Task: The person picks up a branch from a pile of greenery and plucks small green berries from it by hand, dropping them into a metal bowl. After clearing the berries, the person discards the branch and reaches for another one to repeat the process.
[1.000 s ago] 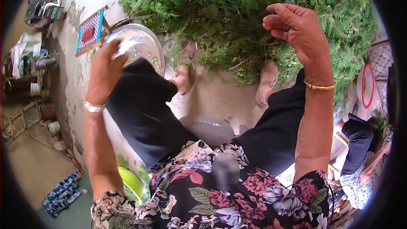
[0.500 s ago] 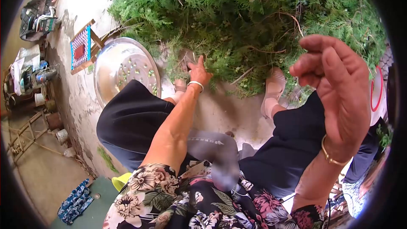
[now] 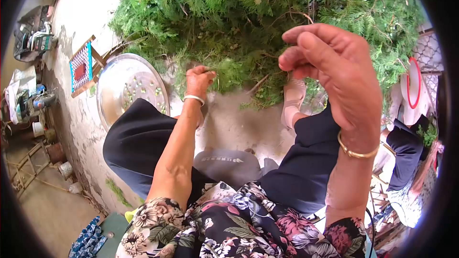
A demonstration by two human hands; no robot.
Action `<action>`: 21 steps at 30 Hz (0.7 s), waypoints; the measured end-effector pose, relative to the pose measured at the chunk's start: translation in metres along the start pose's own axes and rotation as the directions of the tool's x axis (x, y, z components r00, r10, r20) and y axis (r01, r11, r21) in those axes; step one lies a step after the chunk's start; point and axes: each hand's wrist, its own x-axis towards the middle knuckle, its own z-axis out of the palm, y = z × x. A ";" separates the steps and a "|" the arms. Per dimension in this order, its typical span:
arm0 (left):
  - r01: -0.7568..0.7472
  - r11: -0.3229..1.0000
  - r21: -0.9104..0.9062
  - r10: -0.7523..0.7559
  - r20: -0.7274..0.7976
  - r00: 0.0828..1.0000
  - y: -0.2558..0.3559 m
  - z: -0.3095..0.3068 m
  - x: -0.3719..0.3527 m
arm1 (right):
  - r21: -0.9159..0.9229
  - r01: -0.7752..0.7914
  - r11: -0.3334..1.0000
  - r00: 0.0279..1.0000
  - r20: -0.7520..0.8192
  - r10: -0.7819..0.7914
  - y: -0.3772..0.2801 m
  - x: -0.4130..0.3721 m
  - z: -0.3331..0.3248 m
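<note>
Down low, the person's left hand (image 3: pixel 198 77) reaches to the near edge of a heap of feathery green conifer branches (image 3: pixel 248 19), which spreads from ten to two o'clock. Its grip is clamped on a thin green sprig (image 3: pixel 213 72) that shows at the hand's three o'clock side. The right hand (image 3: pixel 334 71) hangs raised close to the camera, well apart from the left. Its thumb and fingertips are pinched together, and whether anything sits between them cannot be told. A round silver metal tray (image 3: pixel 114 86), dotted with small green bits, lies on the floor at nine o'clock of the left hand.
</note>
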 end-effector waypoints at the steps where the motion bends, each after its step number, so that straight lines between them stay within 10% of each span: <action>1: -0.001 0.991 -0.136 0.006 0.033 0.999 0.025 -0.006 -0.010 | 0.014 0.000 1.000 0.998 -0.056 0.001 0.001 0.002 0.004; 9: -0.309 0.851 -0.424 0.347 0.013 0.938 0.175 -0.026 -0.107 | -0.239 -0.166 0.957 0.978 0.086 0.191 0.022 0.015 0.031; 11: -0.427 0.837 -0.342 0.444 -0.031 0.896 0.192 -0.016 -0.140 | 0.037 -0.355 0.934 0.927 0.145 0.347 0.020 0.010 0.048; 17: -0.683 0.730 -0.008 0.673 0.184 0.717 0.177 0.006 -0.182 | 0.731 -0.132 0.670 0.987 0.031 0.160 0.017 0.023 0.042; 21: -0.622 0.782 0.036 0.572 0.354 0.740 0.192 -0.007 -0.206 | 0.669 -0.039 0.742 0.996 -0.029 0.079 0.020 0.032 0.024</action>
